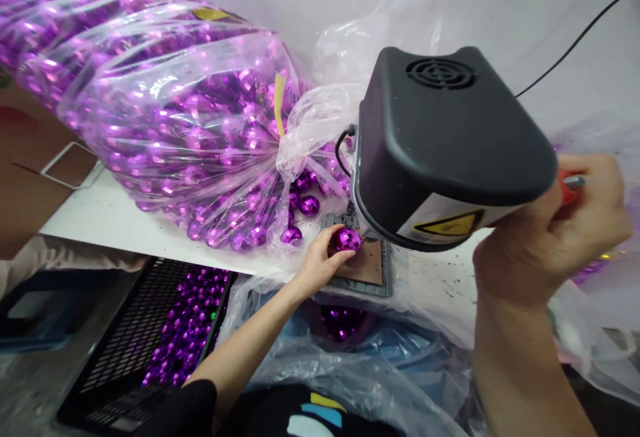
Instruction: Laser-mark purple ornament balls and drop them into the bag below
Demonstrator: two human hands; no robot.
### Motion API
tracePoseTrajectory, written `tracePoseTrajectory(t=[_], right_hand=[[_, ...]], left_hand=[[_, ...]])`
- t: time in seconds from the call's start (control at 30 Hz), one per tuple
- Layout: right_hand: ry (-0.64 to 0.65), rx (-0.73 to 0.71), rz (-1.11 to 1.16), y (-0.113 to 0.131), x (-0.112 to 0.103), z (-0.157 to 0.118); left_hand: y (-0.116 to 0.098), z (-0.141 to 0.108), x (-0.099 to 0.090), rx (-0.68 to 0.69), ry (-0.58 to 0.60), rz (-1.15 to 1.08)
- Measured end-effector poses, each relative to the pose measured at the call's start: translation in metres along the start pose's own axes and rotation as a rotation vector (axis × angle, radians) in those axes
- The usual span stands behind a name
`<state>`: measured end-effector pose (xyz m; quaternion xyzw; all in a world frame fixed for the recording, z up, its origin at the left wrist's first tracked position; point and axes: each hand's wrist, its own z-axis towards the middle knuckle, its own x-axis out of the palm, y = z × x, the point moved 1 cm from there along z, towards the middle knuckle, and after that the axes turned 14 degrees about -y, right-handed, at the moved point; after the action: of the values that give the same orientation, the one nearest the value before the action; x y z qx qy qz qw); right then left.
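Fingers of left hand (pixel 319 258) pinch purple faceted ball (pixel 349 239) at brown pad (pixel 367 265); right hand (pixel 555 243) wrapped round red handle (pixel 567 190) beside vented black machine housing (pixel 450 137).

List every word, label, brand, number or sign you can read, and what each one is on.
No words, brands or numbers are readable.
Black machine: white label bearing a yellow warning triangle; the symbol inside is too blurred.
Clear bag: yellow strip, no lettering legible.
Dark shirt: yellow, blue and white print, no letters legible.
Brown panel: red mark, nothing readable.
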<state>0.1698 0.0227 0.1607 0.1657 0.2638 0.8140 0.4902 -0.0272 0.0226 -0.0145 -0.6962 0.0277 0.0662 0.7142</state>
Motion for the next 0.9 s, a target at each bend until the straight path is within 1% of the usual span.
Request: tracePoseTrajectory(t=[0.13,0.3,0.37,0.43,0.57,0.7,0.77,0.83,0.9], right_hand=[[-0.026,-0.025,0.019,0.0,0.0,0.001],[-0.003,-0.043,0.042,-0.001,0.0,0.001],[0.0,-0.038,0.038,-0.001,0.0,0.0],[-0.021,-0.037,0.033,-0.001,0.0,-0.001],[-0.051,-0.044,0.009,-0.002,-0.002,-0.002],[-0.006,-0.056,0.026,-0.001,-0.001,-0.002],[0.007,-0.067,0.032,-0.001,-0.001,-0.001],[0.007,-0.079,0.029,-0.002,-0.004,-0.004],[-0.022,-0.126,0.024,-0.006,-0.011,-0.011]], left_hand=[[0.008,-0.005,0.006,0.097,-0.041,0.148],[0.006,-0.01,0.009,0.363,-0.02,0.335],[0.004,-0.012,0.012,0.422,0.004,0.407],[0.002,-0.012,0.015,0.433,0.02,0.436],[0.002,-0.012,0.022,0.438,0.055,0.396],[0.003,-0.013,0.026,0.441,-0.012,0.382],[0.004,-0.014,0.027,0.435,-0.023,0.398],[0.004,-0.014,0.028,0.41,0.002,0.405],[0.005,-0.014,0.029,0.377,0.026,0.408]])
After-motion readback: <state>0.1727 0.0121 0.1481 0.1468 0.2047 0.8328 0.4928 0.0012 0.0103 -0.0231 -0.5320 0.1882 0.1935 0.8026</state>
